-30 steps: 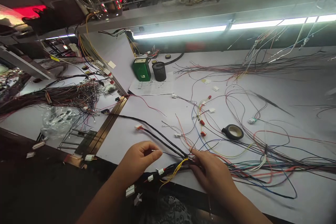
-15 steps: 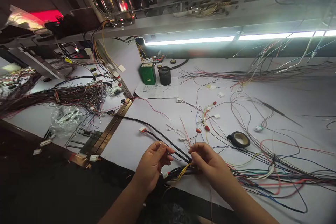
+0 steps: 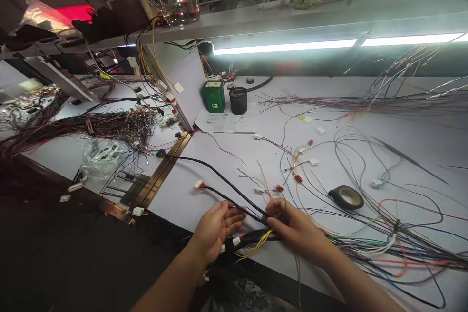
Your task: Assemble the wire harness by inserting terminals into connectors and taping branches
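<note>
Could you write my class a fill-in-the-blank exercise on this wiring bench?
1. Both hands, left hand and right hand, pinch the ____ harness.
2. The roll of black tape lies to the ____ of the right hand.
3. Beside the green box stands a black mesh ____.

Missing words: wire; right; cup

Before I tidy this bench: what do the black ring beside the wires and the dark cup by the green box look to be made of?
Black ring: likely a vinyl tape roll, matte, pale inner core. Dark cup: seemingly metal mesh, finely gridded wall.
</note>
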The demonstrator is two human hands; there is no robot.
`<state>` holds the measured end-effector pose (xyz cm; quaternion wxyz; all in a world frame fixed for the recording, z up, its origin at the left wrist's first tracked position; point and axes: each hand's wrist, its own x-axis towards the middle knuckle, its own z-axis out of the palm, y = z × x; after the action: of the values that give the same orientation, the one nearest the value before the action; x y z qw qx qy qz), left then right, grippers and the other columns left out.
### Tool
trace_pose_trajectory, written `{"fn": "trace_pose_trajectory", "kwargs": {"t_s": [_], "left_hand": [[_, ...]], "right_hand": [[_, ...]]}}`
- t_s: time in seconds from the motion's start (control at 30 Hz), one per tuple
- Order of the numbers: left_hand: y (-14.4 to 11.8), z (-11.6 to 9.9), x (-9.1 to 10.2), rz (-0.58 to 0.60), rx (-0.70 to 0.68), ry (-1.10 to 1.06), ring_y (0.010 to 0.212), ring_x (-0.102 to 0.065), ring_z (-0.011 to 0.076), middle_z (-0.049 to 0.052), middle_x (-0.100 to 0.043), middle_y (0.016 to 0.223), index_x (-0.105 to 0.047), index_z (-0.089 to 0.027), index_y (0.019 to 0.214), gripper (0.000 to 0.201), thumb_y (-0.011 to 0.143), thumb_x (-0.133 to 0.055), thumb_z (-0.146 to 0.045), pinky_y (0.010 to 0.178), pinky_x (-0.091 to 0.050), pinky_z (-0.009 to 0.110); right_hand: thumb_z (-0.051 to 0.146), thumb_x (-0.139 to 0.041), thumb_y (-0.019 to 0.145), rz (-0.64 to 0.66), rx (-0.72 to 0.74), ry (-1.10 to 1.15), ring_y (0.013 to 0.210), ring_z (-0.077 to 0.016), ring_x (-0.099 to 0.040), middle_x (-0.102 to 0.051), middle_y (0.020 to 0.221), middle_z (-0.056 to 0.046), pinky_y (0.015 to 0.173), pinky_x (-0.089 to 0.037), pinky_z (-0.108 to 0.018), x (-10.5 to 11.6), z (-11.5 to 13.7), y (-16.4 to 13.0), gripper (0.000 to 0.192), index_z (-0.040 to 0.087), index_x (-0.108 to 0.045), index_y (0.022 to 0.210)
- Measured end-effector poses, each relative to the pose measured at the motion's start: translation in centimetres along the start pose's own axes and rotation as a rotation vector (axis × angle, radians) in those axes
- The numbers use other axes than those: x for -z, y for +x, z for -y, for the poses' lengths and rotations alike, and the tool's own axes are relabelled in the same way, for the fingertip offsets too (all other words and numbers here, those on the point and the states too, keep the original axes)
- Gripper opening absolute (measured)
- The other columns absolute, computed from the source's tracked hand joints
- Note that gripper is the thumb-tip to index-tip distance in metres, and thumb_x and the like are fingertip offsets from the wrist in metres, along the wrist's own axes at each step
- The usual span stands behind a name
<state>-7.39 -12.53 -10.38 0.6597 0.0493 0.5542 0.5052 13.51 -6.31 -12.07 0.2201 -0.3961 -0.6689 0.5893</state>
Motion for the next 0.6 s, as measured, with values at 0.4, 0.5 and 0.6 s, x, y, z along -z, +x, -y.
{"fn": "trace_pose_trajectory", "kwargs": {"t_s": [0.4, 0.5, 0.6], "left_hand": [[0.6, -0.3, -2.7, 0.365, -0.014, -0.424, 0.052, -0.046, 0.0106, -0.002, -0.048, 0.060, -0.057, -0.018, 0.081, 0.024, 0.091, -0.045, -0.037, 0.064, -0.046, 0.029], [0.0, -0.6, -1.3, 0.206, 0.015, -0.261, 0.068, -0.058, 0.0144, 0.002, -0.060, 0.073, -0.059, -0.018, 0.098, 0.024, 0.088, -0.051, -0.038, 0.076, -0.047, 0.032], [-1.6, -1.2, 0.7, 0.184, 0.079, 0.299, 0.070, -0.062, 0.0176, 0.007, -0.067, 0.080, -0.060, -0.015, 0.107, 0.032, 0.085, -0.056, -0.038, 0.071, -0.046, 0.031]], "right_hand": [[0.027, -0.055, 0.081, 0.027, -0.098, 0.035, 0.067, -0.0136, -0.058, -0.064, 0.080, 0.001, 0.061, -0.045, -0.026, -0.2, 0.2, 0.4, 0.030, 0.023, -0.049, 0.110], [0.029, -0.057, 0.080, 0.025, -0.149, 0.179, 0.060, -0.0110, -0.053, -0.061, 0.078, 0.002, 0.054, -0.041, -0.023, 0.0, 0.5, 0.3, 0.033, 0.022, -0.047, 0.111], [0.032, -0.056, 0.082, 0.037, -0.172, 0.296, 0.053, -0.0089, -0.046, -0.057, 0.075, 0.004, 0.050, -0.037, -0.022, 0.1, 0.8, 0.2, 0.036, 0.023, -0.044, 0.115]]}}
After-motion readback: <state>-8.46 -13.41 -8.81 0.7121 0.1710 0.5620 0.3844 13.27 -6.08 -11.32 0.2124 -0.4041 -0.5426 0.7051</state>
